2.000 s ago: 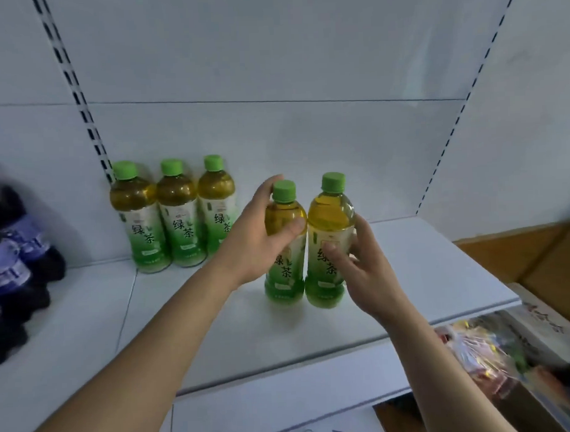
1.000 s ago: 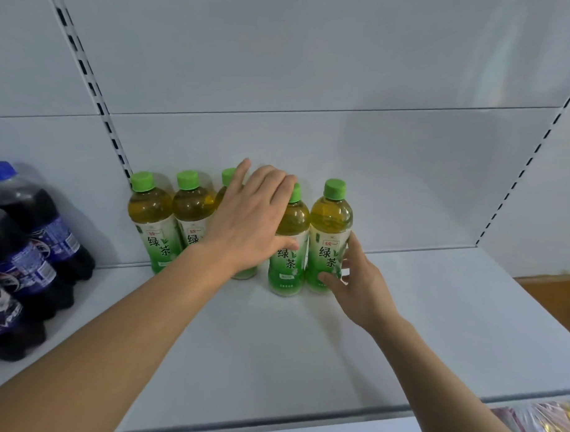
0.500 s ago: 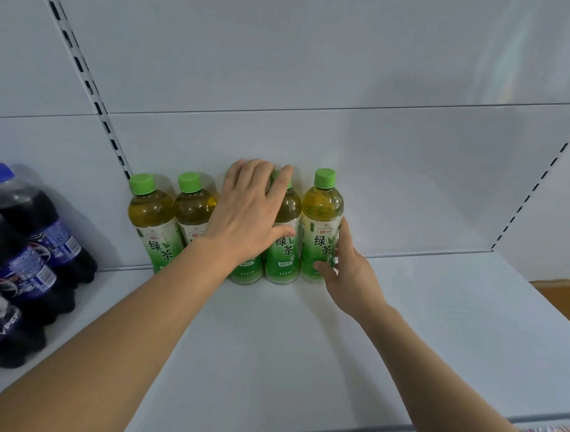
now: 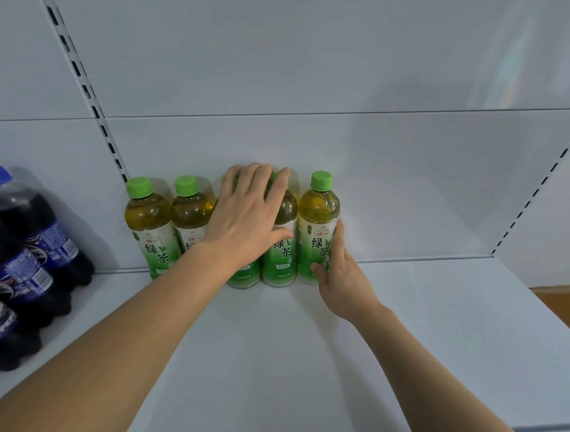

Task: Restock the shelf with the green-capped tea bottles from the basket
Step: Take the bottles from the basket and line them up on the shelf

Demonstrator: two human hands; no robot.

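Several green-capped tea bottles stand in a row against the back wall of the white shelf (image 4: 282, 361). The leftmost bottle (image 4: 148, 227) and the second bottle (image 4: 188, 216) stand free. My left hand (image 4: 248, 217) lies flat with straight fingers over the third bottle (image 4: 244, 277) and the fourth bottle (image 4: 280, 261), hiding their caps. My right hand (image 4: 340, 278) holds the low right side of the rightmost bottle (image 4: 319, 221), thumb on the label and fingers along its side. The basket is out of view.
Dark soda bottles with blue labels (image 4: 29, 250) crowd the shelf's left end. A slotted upright (image 4: 89, 96) runs up the back wall behind the row. To the right of the row the shelf surface is bare up to the side wall (image 4: 535, 207).
Both hands slid the two right-hand bottles back until they joined the row at the wall. My left hand flattened over the bottle tops.
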